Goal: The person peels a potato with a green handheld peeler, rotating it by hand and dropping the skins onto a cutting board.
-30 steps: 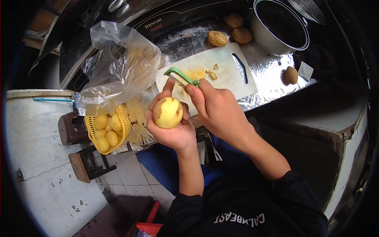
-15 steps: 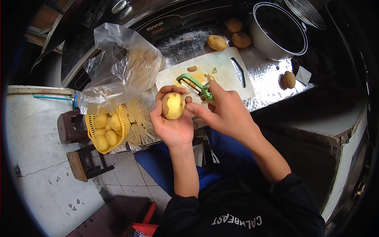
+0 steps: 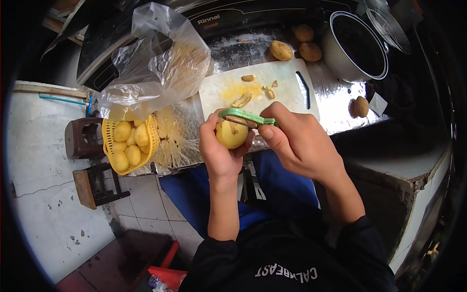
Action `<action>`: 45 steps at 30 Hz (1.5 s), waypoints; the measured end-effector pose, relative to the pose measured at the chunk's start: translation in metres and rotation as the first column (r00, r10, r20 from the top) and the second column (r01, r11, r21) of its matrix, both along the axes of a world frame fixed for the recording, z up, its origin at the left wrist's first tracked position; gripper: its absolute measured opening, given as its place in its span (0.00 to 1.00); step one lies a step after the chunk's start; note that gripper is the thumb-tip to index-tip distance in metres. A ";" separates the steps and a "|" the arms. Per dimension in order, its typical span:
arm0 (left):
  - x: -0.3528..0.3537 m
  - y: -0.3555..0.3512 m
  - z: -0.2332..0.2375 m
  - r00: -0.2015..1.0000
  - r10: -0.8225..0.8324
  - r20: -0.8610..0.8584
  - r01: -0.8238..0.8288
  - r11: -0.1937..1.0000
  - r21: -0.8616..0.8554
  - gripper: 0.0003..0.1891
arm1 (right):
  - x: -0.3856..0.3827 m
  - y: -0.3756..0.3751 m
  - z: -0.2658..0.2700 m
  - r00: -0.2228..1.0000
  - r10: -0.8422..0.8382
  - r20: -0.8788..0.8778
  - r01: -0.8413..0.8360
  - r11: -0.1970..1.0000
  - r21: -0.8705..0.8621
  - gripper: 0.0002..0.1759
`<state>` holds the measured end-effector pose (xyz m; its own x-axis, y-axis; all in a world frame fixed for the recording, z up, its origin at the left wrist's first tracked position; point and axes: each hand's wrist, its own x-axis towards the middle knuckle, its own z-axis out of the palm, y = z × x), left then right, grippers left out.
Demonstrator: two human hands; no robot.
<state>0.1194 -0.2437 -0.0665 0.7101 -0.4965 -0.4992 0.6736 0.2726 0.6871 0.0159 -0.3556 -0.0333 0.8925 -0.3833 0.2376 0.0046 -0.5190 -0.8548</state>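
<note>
My left hand (image 3: 221,155) is wrapped round a partly peeled potato (image 3: 230,137), its yellow flesh facing up with some brown skin left near the top. In my right hand (image 3: 304,141) is a green peeler (image 3: 248,117), its head lying across the upper side of the potato. Just beyond both hands is a white cutting board (image 3: 287,100) with a yellow stain. Curled peelings (image 3: 242,100) and a small brown piece (image 3: 248,78) lie on it.
Left of the board are a clear plastic bag (image 3: 160,63) and a yellow basket (image 3: 154,141) of peeled potatoes. Unpeeled potatoes (image 3: 281,50) lie behind the board; another potato (image 3: 360,106) is at right. A pot (image 3: 348,65) stands at the back right.
The peeler has come down from above onto the potato, which has turned in my left hand. More peelings on the board show. The view has shifted slightly.
</note>
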 end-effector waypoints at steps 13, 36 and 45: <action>-0.011 0.008 -0.009 0.990 -0.046 0.134 0.071 0.980 -0.187 0.24 | 0.009 0.012 0.004 0.970 -0.046 -0.238 -0.079 0.867 -0.491 0.16; 0.006 -0.003 -0.011 0.984 0.020 0.176 -0.019 1.000 -0.006 0.23 | 0.003 0.019 -0.025 0.980 -0.119 -0.159 0.039 0.901 -0.433 0.22; -0.007 -0.001 -0.008 0.984 -0.075 0.163 0.094 0.990 -0.109 0.22 | 0.022 -0.004 -0.036 0.963 -0.258 -0.077 0.200 0.877 -0.436 0.23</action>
